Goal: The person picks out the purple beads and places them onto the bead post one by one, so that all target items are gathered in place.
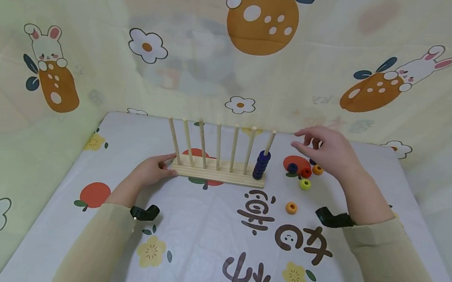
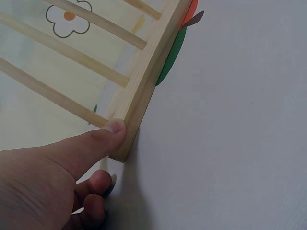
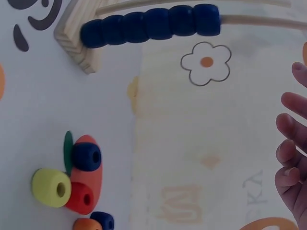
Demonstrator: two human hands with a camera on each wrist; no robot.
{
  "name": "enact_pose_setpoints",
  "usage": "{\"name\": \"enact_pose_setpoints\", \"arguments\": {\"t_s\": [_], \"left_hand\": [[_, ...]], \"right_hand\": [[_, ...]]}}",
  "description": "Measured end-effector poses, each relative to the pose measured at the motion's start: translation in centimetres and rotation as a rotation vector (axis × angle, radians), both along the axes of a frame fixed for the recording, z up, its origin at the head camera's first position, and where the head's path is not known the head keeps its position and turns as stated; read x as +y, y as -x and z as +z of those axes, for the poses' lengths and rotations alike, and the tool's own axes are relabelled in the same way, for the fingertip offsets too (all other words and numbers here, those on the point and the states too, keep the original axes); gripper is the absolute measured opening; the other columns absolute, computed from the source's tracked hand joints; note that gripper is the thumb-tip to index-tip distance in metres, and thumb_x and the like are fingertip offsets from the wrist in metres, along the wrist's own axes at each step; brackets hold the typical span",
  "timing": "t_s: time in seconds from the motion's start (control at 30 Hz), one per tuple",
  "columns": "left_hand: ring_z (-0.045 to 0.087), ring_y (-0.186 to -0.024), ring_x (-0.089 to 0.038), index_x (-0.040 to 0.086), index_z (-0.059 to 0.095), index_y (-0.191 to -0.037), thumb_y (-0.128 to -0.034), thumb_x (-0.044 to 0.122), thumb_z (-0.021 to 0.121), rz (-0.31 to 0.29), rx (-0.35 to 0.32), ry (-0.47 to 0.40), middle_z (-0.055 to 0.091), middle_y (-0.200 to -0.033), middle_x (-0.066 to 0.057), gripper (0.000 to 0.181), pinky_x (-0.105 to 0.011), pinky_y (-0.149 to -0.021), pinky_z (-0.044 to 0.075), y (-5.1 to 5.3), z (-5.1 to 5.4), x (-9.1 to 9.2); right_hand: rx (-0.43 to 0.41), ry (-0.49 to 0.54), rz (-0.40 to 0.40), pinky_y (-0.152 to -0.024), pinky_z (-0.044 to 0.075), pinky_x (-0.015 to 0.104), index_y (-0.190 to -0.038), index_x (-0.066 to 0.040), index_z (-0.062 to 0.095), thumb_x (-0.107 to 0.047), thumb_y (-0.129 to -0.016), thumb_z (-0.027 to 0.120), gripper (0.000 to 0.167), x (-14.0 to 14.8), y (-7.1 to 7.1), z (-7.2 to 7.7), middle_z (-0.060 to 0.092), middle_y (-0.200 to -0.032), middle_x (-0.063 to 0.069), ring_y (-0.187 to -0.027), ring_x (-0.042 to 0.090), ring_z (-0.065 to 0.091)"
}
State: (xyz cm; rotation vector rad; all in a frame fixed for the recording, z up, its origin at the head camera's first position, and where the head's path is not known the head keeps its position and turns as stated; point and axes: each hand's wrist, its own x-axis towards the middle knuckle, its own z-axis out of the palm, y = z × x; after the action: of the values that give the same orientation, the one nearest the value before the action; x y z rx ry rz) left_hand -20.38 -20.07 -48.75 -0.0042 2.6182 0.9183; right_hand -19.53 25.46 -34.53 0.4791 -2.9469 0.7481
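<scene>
A wooden peg rack (image 1: 222,175) stands on the table with several upright pegs in a row. Dark blue beads (image 1: 261,165) are stacked on its rightmost peg; the right wrist view shows the blue stack (image 3: 149,24) close up. My left hand (image 1: 153,170) grips the rack's left end, thumb pressed on the base near the outermost peg, as the left wrist view shows. Above and to the right of the rack, my right hand (image 1: 329,150) hovers with loosely bent fingers and holds nothing. Below it lie loose beads: a blue bead (image 1: 292,168), a red bead (image 1: 306,172) and a yellow-green bead (image 1: 305,184).
Partly behind the right hand, an orange bead (image 1: 317,170) lies beside another blue bead (image 3: 103,220). A separate orange bead (image 1: 291,208) sits nearer, right of the rack. The patterned tablecloth (image 1: 195,230) covers the table, and a printed curtain (image 1: 191,76) rises behind it.
</scene>
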Motion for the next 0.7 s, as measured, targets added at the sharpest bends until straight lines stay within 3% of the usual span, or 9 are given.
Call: {"name": "enact_pose_setpoints", "arguments": {"t_s": [0.37,0.7], "left_hand": [[0.047,-0.079,-0.020,0.024,0.043,-0.152,-0.0910,0.037,0.072,0.001,0.007,-0.004,0.053,-0.090,-0.006,0.069,-0.034,-0.069,0.037,-0.1,0.1,-0.2],[0.048,-0.083,-0.021,0.026,0.043,-0.152,-0.0908,0.037,0.072,0.016,0.000,-0.005,0.053,-0.092,-0.007,0.068,-0.036,-0.072,0.038,-0.1,0.1,0.0]], "right_hand": [[-0.102,-0.003,-0.024,-0.066,0.045,0.037,-0.122,-0.011,0.068,-0.043,-0.094,0.067,0.042,1.5,1.0,-2.9,0.062,-0.098,0.008,-0.090,0.026,0.051],[-0.194,0.007,-0.033,-0.066,0.046,0.037,-0.123,-0.009,0.066,-0.032,-0.095,0.067,0.036,2.5,1.4,-5.4,0.060,-0.096,0.009,-0.088,0.027,0.051]]}}
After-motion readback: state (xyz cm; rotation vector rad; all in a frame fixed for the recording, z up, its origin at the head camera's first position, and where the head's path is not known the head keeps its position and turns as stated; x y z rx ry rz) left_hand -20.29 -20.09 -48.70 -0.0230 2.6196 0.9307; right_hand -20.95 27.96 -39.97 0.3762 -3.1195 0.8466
